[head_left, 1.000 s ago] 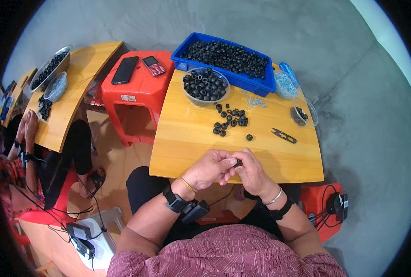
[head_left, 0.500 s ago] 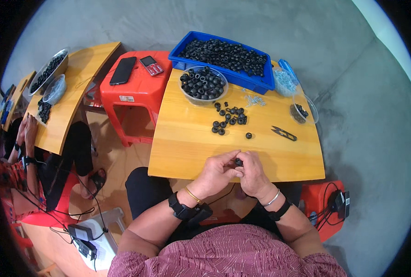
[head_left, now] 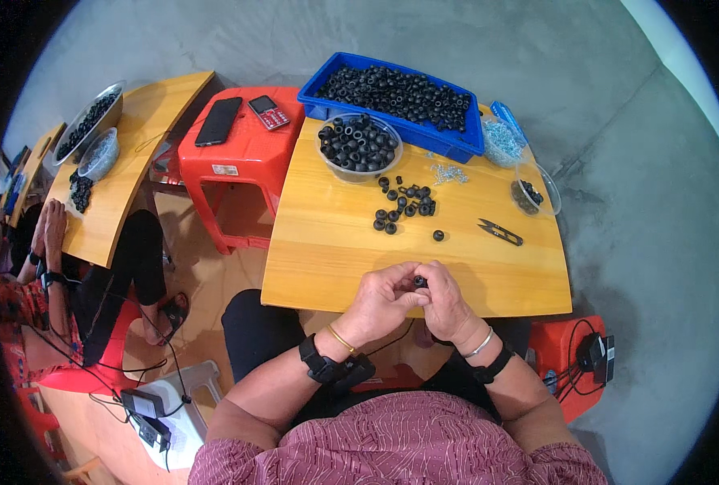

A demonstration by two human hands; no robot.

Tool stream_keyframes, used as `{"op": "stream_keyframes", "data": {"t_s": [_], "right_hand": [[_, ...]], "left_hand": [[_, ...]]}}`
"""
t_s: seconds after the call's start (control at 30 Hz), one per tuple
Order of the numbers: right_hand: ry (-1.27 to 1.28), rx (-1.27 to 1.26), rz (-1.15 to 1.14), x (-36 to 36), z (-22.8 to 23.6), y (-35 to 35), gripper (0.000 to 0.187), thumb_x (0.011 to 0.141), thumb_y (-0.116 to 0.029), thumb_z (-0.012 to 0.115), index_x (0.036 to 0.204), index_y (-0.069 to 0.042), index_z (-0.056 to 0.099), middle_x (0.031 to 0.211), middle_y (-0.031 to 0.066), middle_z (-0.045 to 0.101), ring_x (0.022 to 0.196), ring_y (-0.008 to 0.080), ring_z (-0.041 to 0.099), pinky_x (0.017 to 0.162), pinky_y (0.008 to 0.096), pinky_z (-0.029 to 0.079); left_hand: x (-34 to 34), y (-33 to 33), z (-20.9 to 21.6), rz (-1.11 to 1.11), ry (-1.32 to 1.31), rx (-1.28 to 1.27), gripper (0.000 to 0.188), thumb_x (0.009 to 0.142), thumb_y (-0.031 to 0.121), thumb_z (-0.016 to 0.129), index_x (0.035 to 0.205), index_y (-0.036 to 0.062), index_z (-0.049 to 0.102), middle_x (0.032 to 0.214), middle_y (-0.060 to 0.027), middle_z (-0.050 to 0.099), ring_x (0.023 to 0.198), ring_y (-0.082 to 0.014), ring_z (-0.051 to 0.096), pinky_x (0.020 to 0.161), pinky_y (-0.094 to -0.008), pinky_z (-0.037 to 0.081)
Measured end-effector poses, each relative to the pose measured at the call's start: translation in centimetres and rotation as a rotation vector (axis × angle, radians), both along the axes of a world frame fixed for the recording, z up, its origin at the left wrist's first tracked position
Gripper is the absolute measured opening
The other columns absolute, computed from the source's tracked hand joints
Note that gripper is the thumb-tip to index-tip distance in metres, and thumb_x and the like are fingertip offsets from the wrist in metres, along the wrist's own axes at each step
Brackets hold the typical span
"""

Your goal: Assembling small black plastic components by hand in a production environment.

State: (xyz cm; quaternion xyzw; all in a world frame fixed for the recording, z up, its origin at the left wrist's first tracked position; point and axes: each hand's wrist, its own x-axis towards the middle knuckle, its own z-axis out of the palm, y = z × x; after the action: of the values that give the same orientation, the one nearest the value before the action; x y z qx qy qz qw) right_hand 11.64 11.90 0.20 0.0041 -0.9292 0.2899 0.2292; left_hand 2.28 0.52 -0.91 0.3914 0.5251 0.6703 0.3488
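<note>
A small round black part [head_left: 420, 281] with a hole is pinched between the fingers of both hands at the table's front edge. My left hand [head_left: 382, 301] grips it from the left, thumb pressed in. Closing on it from the other side is my right hand [head_left: 447, 302]; fingers partly hide the piece. One loose black part [head_left: 438, 236] lies just beyond my hands. Farther off is a small cluster of like parts [head_left: 408, 202]. Thread snips [head_left: 501, 232] rest to the right.
Behind the cluster stand a clear bowl of black parts [head_left: 359, 172] and a blue tray [head_left: 479, 145] heaped with more. Small metal pieces [head_left: 449, 174] lie loose near a tub of them [head_left: 502, 145]. A red stool [head_left: 238, 158] holds two phones. Another person's hands [head_left: 51, 230] are at the left table.
My hands stay together on the black part, with only slight finger shifts. The whole view has moved a little.
</note>
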Motion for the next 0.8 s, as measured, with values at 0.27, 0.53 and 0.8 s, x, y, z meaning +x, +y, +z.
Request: {"op": "stream_keyframes", "data": {"t_s": [0.27, 0.53, 0.8], "right_hand": [[0.067, -0.128, 0.089, 0.2, 0.5, 0.6, 0.027, 0.085, -0.024, 0.047, 0.101, -0.002, 0.047, 0.085, 0.0129, 0.046, 0.077, 0.0267, 0.049, 0.069, 0.0334, 0.042], [0.075, -0.071, 0.070, 0.4, 0.6, 0.3, 0.027, 0.084, -0.024, 0.050, 0.102, -0.004, 0.049, 0.089, 0.0127, 0.044, 0.077, 0.0262, 0.048, 0.069, 0.0323, 0.041], [0.131, -0.153, -0.016, 0.3, 0.4, 0.2, 0.025, 0.081, -0.023, 0.053, 0.093, -0.002, 0.047, 0.086, 0.0147, 0.045, 0.076, 0.0280, 0.047, 0.070, 0.0329, 0.039]], "left_hand": [[-2.4, -0.6, 0.7, -0.272, -0.574, -0.090, 0.024, 0.084, 0.015, 0.053, 0.099, -0.0035, 0.054, 0.081, -0.0075, 0.058, 0.067, -0.0108, 0.056, 0.057, -0.0211, 0.049], [-2.8, -0.2, 0.7, -0.301, -0.549, -0.198, 0.015, 0.083, 0.014, 0.054, 0.085, -0.0009, 0.056, 0.070, -0.0050, 0.057, 0.056, -0.0087, 0.053, 0.047, -0.0181, 0.045], [-2.8, -0.3, 0.2, -0.303, -0.572, -0.131, 0.012, 0.081, 0.011, 0.057, 0.084, -0.0008, 0.055, 0.068, -0.0041, 0.056, 0.055, -0.0093, 0.052, 0.046, -0.0196, 0.043]]}}
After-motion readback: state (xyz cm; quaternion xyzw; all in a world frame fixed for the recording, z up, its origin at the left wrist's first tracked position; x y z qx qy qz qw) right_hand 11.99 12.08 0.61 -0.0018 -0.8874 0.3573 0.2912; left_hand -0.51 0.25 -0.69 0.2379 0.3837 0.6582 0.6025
